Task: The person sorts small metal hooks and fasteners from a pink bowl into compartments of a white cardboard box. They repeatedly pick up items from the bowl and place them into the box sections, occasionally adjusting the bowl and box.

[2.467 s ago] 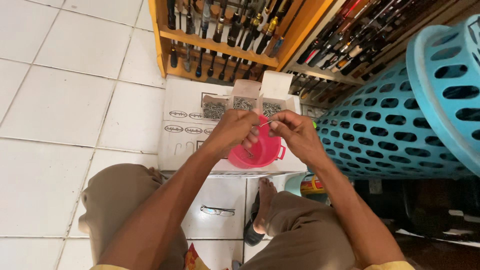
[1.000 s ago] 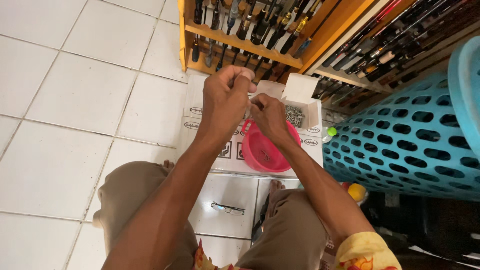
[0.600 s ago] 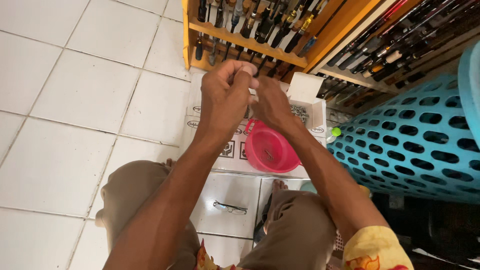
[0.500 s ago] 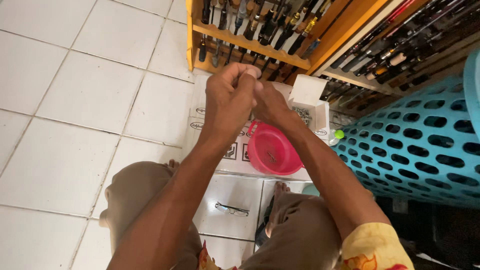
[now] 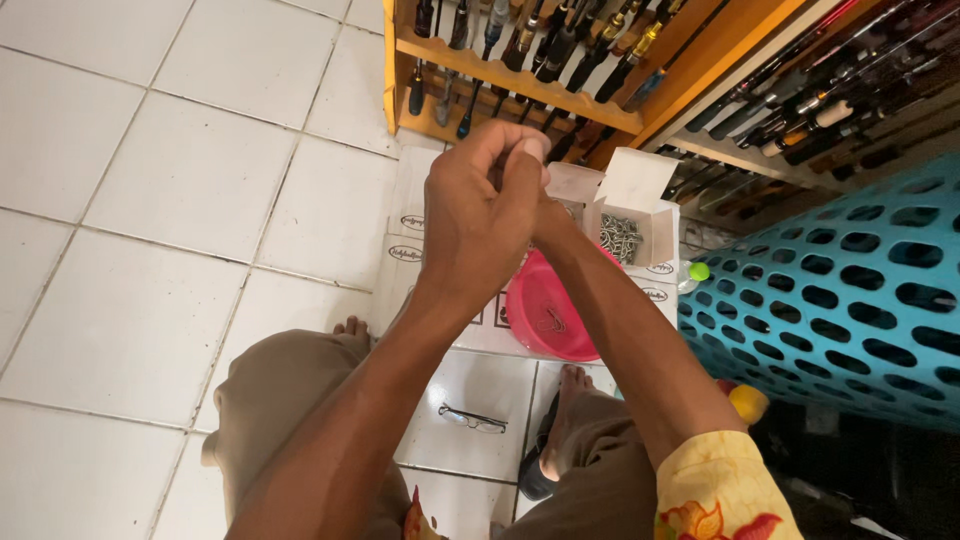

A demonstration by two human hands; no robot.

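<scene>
My left hand (image 5: 480,215) is raised in front of me with the thumb and fingertips pinched together. Nothing shows inside the pinch. My right hand (image 5: 548,222) is pressed close behind it, and its fingers are hidden. Both hands hover above a pink plastic bowl (image 5: 548,322) that rests on a flat white cardboard box (image 5: 418,228). Just right of the hands stands a small open white box (image 5: 640,190) filled with small metal hooks (image 5: 622,238).
A wooden rack (image 5: 520,82) of fishing rods stands behind the box. A large blue perforated basket (image 5: 850,290) fills the right side. Eyeglasses (image 5: 472,418) lie on the white tiled floor (image 5: 150,200) between my knees. A yellow ball (image 5: 748,402) lies by the basket.
Both hands have risen from over the pink bowl and drawn tightly together. My view has shifted left, so the basket sits further right.
</scene>
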